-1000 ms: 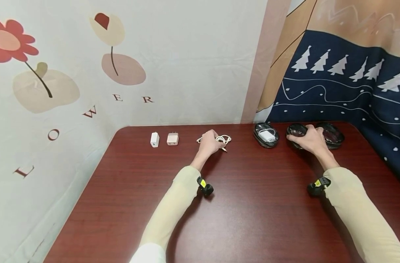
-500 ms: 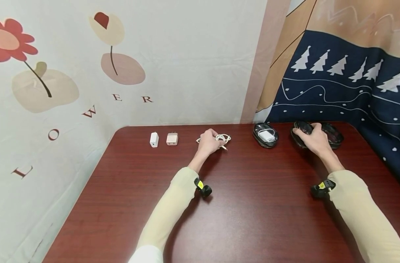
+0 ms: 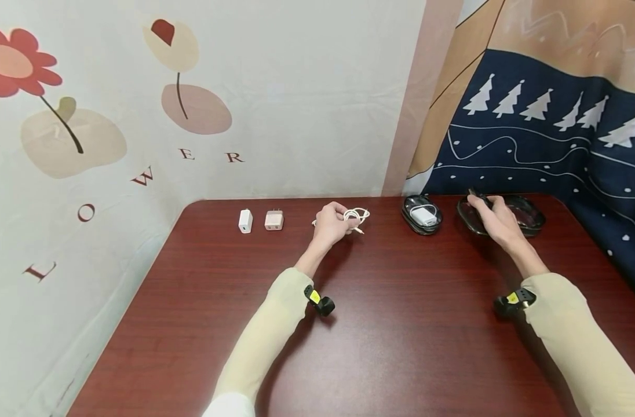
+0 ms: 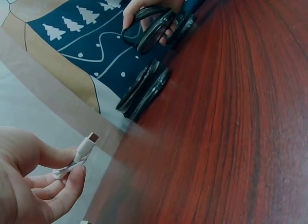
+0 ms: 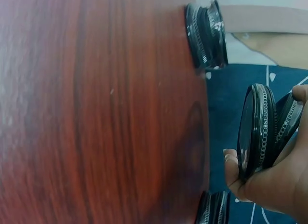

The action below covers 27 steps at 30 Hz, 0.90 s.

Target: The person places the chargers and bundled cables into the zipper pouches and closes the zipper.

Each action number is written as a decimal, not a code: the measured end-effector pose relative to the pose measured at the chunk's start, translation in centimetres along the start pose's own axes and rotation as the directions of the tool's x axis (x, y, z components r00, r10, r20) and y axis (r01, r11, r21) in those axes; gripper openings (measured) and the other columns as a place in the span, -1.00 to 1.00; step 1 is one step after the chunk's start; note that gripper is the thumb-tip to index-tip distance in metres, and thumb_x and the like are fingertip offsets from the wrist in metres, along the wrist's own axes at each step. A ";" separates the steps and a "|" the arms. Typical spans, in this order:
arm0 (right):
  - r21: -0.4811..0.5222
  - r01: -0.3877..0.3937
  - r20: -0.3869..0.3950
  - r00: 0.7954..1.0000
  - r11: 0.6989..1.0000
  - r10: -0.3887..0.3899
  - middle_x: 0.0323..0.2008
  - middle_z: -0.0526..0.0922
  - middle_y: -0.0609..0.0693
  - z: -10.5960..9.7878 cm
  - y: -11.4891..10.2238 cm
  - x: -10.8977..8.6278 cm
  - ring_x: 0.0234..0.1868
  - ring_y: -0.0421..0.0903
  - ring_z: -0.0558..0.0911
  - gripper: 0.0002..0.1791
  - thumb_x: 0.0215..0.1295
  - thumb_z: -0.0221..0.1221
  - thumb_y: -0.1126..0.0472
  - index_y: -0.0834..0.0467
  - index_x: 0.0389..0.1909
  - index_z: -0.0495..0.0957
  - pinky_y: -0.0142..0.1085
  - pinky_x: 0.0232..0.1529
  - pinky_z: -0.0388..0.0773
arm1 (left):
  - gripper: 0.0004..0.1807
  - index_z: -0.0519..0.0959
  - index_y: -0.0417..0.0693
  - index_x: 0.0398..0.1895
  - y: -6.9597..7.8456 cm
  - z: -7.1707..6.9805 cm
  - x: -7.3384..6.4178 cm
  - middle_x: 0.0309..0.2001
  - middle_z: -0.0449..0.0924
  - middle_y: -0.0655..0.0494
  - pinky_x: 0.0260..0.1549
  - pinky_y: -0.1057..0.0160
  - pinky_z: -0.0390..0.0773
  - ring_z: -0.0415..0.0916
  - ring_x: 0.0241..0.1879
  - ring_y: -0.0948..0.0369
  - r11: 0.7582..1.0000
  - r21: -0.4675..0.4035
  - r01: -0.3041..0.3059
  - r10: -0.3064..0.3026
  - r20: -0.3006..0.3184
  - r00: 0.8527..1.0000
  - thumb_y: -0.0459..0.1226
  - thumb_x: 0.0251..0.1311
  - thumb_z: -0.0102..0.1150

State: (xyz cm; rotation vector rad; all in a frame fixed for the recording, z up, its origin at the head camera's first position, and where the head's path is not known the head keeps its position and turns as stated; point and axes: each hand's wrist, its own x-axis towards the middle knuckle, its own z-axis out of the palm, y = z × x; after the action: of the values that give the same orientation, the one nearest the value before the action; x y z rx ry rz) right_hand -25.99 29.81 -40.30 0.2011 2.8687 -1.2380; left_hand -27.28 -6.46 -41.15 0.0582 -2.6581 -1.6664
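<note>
In the head view my left hand (image 3: 331, 224) pinches a coiled white charging cable (image 3: 361, 215) near the back of the table. Its metal-tipped plug (image 4: 85, 148) sticks up past thumb and fingertips in the left wrist view. Farther right, my right hand (image 3: 501, 224) grips a small black zippered case (image 5: 254, 132). The case's two halves stand spread apart in the right wrist view, with the thumb at the raised lid. Beside that hand lies a second black case (image 3: 532, 214). The held case's inside is mostly hidden.
A third black case (image 3: 412, 225) to the left of my right hand shows a white charger (image 3: 424, 215) and cable through its top. Two plug adapters, one white (image 3: 245, 221) and one pinkish (image 3: 273, 220), sit left of my left hand. Patterned fabric (image 3: 510, 150) hangs behind the table.
My right hand has shifted slightly right and lifted the black case's lid, which now tilts up. My left hand has raised the cable slightly while still pinching it.
</note>
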 end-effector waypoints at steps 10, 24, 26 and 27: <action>0.089 0.028 0.077 0.996 0.996 -0.035 0.48 0.02 0.48 0.2 -1.9 -1.1 0.44 0.42 0.09 0.06 0.45 -0.25 -0.44 0.39 0.53 -0.10 0.32 0.37 0.02 | -0.68 0.54 -0.30 -0.18 0.8 0.2 -0.6 -0.33 0.72 -0.14 -0.25 0.02 0.71 0.64 -0.55 0.26 0.987 -0.158 -0.007 0.011 0.027 1.000 -0.44 0.07 0.48; 0.227 0.108 0.129 0.982 0.968 -0.140 0.21 0.32 0.29 1.2 -4.5 -2.0 -0.18 -0.12 0.57 -0.14 0.52 -0.10 -0.24 0.39 0.46 0.01 -0.50 -0.26 0.50 | -0.67 0.52 -0.32 -0.16 2.5 0.2 -1.9 -0.32 0.73 -0.16 -0.22 -0.05 0.69 0.69 -0.51 0.17 0.977 -0.208 -0.035 0.051 0.071 0.996 -0.44 0.08 0.47; 0.235 0.116 0.140 0.979 0.965 -0.151 0.18 0.32 0.25 1.4 -4.8 -2.2 -0.19 -0.15 0.55 -0.16 0.52 -0.11 -0.23 0.39 0.45 0.03 -0.49 -0.27 0.50 | -0.67 0.52 -0.32 -0.16 2.7 0.3 -2.1 -0.33 0.73 -0.16 -0.20 -0.08 0.68 0.68 -0.52 0.18 0.976 -0.213 -0.041 0.058 0.074 0.996 -0.44 0.08 0.47; 0.240 0.120 0.147 0.976 0.963 -0.159 0.16 0.35 0.26 1.4 -5.0 -2.2 -0.20 -0.14 0.55 -0.18 0.53 -0.12 -0.22 0.41 0.42 0.08 -0.46 -0.27 0.51 | -0.68 0.52 -0.31 -0.17 2.8 0.3 -2.2 -0.33 0.73 -0.16 -0.19 -0.09 0.68 0.67 -0.53 0.19 0.975 -0.216 -0.046 0.063 0.075 0.995 -0.44 0.08 0.47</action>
State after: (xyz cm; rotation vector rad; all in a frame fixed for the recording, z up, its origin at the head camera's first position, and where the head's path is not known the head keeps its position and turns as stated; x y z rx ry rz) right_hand -24.46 25.13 -37.54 -0.1017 2.6348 -1.5334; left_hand -25.12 -4.94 -38.74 -0.0847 -2.4907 -1.9654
